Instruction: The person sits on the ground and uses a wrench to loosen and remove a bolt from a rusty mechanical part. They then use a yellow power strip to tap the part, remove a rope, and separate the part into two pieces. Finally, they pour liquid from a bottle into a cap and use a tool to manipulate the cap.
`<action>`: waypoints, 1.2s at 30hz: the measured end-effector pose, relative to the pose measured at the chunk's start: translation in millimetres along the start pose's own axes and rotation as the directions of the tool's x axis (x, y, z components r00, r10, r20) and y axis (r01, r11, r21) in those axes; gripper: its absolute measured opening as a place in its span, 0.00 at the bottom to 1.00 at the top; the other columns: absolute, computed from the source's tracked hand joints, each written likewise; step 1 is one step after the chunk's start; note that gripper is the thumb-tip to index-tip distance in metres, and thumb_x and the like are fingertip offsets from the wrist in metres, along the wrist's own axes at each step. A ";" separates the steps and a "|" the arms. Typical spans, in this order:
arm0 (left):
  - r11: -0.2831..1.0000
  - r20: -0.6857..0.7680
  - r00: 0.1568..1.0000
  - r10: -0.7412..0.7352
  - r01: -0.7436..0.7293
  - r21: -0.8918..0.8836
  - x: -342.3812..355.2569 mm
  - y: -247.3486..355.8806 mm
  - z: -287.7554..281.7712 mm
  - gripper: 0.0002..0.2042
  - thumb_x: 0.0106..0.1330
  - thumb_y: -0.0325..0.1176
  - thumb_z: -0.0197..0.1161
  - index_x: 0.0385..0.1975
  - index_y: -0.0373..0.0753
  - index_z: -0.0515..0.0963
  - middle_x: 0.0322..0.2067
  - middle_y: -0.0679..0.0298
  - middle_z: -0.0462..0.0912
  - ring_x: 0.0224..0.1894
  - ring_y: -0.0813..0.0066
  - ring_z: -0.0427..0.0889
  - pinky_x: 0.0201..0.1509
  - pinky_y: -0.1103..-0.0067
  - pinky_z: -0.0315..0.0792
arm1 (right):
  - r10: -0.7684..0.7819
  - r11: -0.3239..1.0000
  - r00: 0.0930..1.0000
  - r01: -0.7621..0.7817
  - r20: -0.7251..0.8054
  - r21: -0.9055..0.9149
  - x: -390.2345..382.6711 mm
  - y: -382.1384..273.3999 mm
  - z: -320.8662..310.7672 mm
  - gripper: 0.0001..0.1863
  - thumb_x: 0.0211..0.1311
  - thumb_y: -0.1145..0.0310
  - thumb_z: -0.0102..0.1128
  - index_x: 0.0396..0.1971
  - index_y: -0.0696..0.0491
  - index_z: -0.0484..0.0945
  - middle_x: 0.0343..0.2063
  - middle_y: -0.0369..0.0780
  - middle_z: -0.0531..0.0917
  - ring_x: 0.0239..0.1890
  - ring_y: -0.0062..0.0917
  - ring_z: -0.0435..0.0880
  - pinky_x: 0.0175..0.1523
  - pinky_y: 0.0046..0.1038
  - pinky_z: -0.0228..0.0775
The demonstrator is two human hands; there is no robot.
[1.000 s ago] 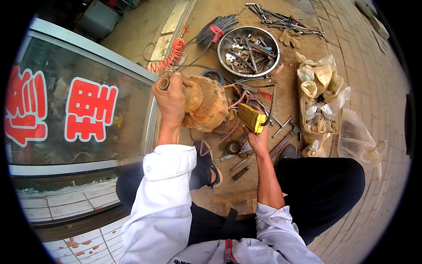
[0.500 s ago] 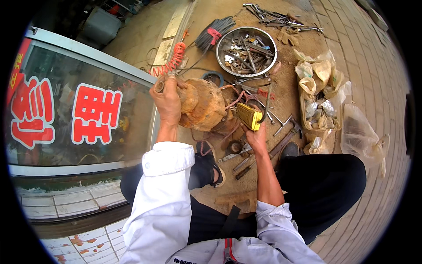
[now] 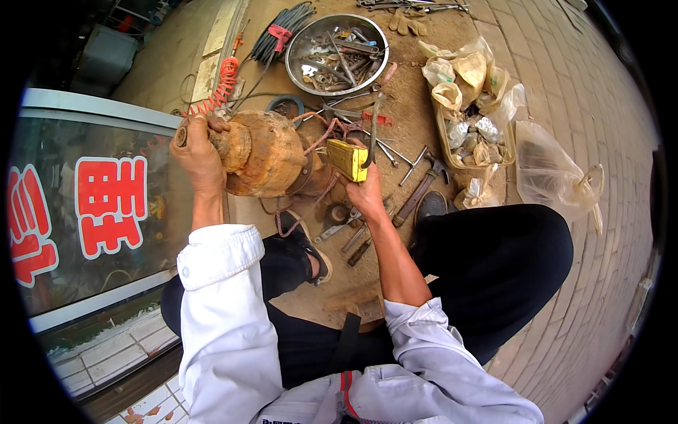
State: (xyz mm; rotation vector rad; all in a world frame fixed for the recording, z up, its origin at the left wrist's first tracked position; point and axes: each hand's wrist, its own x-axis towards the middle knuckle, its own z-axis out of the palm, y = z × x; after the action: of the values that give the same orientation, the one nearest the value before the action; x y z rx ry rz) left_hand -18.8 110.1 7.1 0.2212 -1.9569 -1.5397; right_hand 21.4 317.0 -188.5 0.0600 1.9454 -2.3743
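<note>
A rusty, rounded, motor-like machine lies tilted between my arms, its narrow end toward the left. My left hand is closed round that end, fingers wrapped over it. A faded pink rope is tied about the machine's right side. Beside it, my right hand holds a yellow box from below; part of its fingers are hidden behind the box. A thick dark cable loops up from the box's right edge. Below the machine, pliers-like tools and a screwdriver lie on the ground.
Beyond the machine stands a round metal basin full of tools and parts. A hammer lies near my right shoe. Bags fill a tray at right. A glass door stands close on the left, with a red coiled hose past it.
The whole view has shifted, so the scene sits further left and higher. Both hands keep their holds on the machine and the yellow box, which look much the same.
</note>
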 end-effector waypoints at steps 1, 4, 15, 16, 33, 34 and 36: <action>1.000 -0.002 1.000 0.002 -0.002 0.002 0.1 0.5 -0.4 0.11 0.68 0.30 0.52 0.25 0.31 0.73 0.22 0.59 0.75 0.27 0.70 0.76 0.38 0.71 0.75 | 0.001 1.000 1.000 -0.001 0.005 -0.010 0.3 0.0 0.4 0.37 0.53 0.89 0.64 0.64 0.48 0.70 0.53 0.35 0.81 0.52 0.19 0.78 0.56 0.24 0.74; 1.000 0.007 1.000 0.007 -0.006 -0.021 0.9 -1.4 -2.2 0.11 0.68 0.30 0.52 0.24 0.31 0.73 0.22 0.59 0.75 0.27 0.70 0.76 0.38 0.71 0.75 | -0.002 1.000 1.000 0.001 0.007 0.019 -0.8 -2.5 1.4 0.37 0.53 0.89 0.64 0.64 0.47 0.69 0.52 0.35 0.81 0.53 0.19 0.78 0.56 0.24 0.74; 1.000 0.014 1.000 -0.001 0.001 -0.011 1.4 -2.4 -2.9 0.11 0.68 0.29 0.52 0.23 0.33 0.73 0.22 0.60 0.74 0.28 0.70 0.76 0.39 0.72 0.73 | 0.259 0.962 0.961 -0.248 -0.100 0.116 16.4 11.3 -19.6 0.20 0.52 0.84 0.67 0.47 0.63 0.77 0.43 0.45 0.86 0.45 0.30 0.86 0.52 0.31 0.77; 1.000 0.021 1.000 0.005 -0.005 -0.014 1.3 -2.3 -3.9 0.11 0.68 0.29 0.51 0.23 0.33 0.72 0.22 0.60 0.74 0.28 0.70 0.76 0.39 0.72 0.73 | 0.280 0.947 0.952 -0.253 -0.122 0.198 14.8 8.1 -19.9 0.18 0.52 0.84 0.66 0.45 0.63 0.78 0.43 0.46 0.86 0.44 0.31 0.86 0.51 0.31 0.77; 0.999 0.016 1.000 -0.019 0.020 -0.035 1.0 -0.4 -0.8 0.11 0.68 0.29 0.51 0.23 0.33 0.72 0.23 0.60 0.75 0.29 0.70 0.76 0.40 0.73 0.73 | 0.507 0.862 0.731 -0.432 -0.457 0.266 14.6 63.4 -89.0 0.21 0.49 0.81 0.60 0.47 0.67 0.72 0.41 0.46 0.79 0.41 0.33 0.81 0.47 0.33 0.74; 0.999 0.022 1.000 -0.015 0.016 -0.033 1.3 -1.5 -2.0 0.11 0.68 0.29 0.51 0.23 0.33 0.72 0.23 0.60 0.75 0.29 0.70 0.76 0.40 0.72 0.73 | 0.533 0.845 0.725 -0.433 -0.435 0.314 14.2 66.3 -90.1 0.20 0.50 0.81 0.60 0.47 0.67 0.72 0.41 0.46 0.79 0.40 0.33 0.81 0.46 0.33 0.75; 0.999 0.032 0.999 -0.010 0.011 -0.033 1.3 -2.5 -3.8 0.11 0.69 0.29 0.51 0.23 0.33 0.72 0.23 0.60 0.74 0.29 0.70 0.76 0.40 0.72 0.73 | 0.566 0.803 0.735 -0.392 -0.372 0.449 12.2 63.7 -89.2 0.19 0.51 0.83 0.59 0.46 0.66 0.73 0.42 0.46 0.80 0.40 0.33 0.82 0.46 0.32 0.76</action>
State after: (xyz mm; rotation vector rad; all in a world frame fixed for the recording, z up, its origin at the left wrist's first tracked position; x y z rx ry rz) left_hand -18.3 105.6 5.7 0.1946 -1.9562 -1.5904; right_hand 12.9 391.6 -269.3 1.1580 1.3529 -2.4123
